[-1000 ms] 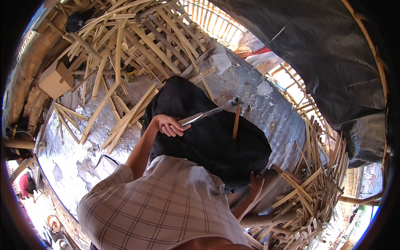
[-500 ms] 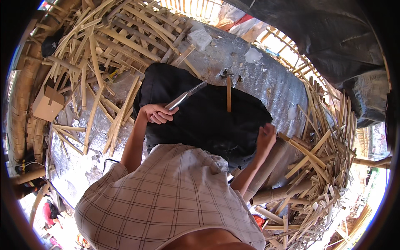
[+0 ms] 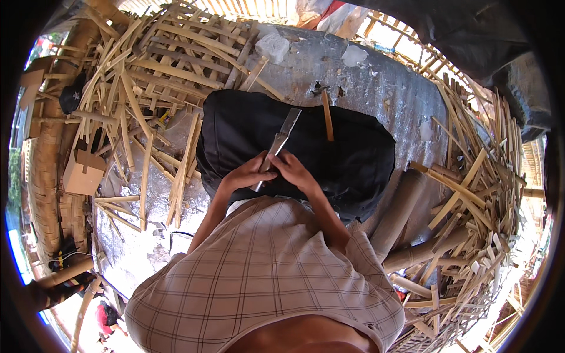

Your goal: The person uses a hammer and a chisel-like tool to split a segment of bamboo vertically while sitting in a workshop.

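Note:
A flat silver knife (image 3: 286,125) with a long metal handle is held in front of my chest, its blade pointing away and slightly right. My left hand (image 3: 249,173) is closed round the handle from the left. Meeting it from the right, my right hand (image 3: 294,173) has its fingers closed against the same handle, with the fingertips partly hidden. Below the knife, black cloth (image 3: 347,156) covers my lap. A narrow wooden handle (image 3: 328,117) stretches over the cloth's far edge; what its far end joins is hard to make out.
Bamboo strips (image 3: 188,56) lie piled at the far left, with more strips (image 3: 465,200) heaped on the right. Thick bamboo poles (image 3: 403,209) lie beside my right side. A small cardboard box (image 3: 84,172) sits at the left. Grey sheeting (image 3: 388,88) covers the ground ahead.
My right hand has come in from the right side of the cloth to the knife's handle. My left hand has moved right with the knife, whose blade now points more steeply away.

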Demonstrator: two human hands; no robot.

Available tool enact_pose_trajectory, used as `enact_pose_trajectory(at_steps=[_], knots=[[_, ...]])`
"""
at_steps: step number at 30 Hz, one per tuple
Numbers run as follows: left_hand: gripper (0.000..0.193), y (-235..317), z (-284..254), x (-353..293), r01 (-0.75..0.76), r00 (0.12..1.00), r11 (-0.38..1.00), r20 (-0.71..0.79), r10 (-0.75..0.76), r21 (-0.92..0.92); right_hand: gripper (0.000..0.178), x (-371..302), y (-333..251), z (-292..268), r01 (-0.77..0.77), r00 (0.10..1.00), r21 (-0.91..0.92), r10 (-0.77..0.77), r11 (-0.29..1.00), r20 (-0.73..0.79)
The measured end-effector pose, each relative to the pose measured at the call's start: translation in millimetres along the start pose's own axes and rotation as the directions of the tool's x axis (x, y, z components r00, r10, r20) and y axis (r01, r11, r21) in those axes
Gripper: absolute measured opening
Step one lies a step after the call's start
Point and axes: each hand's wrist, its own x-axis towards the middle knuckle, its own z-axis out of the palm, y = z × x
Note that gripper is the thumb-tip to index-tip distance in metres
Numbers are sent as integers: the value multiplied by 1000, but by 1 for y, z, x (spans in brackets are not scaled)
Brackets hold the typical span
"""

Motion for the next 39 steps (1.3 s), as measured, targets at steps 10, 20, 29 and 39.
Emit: enact_pose_trajectory(at_steps=[10,20,29,39], knots=[[33,27,-14,-62,53,977,998,205,-55,18,24,-41,16,-72,-45,995,692,96,720,-36],[32,-156,-41,-128,32,654,993,-749,-109,-116,12,-45,53,-79,107,962,783,136,613,-238],[34,-177,7,-72,-62,756,975,-648,-94,-214,12,-83,58,-90,87,972,850,143,519,-187],[38,-177,0,-82,-51,785,962,-606,-129,-270,6,-87,67,-97,112,987,881,51,460,-152]])
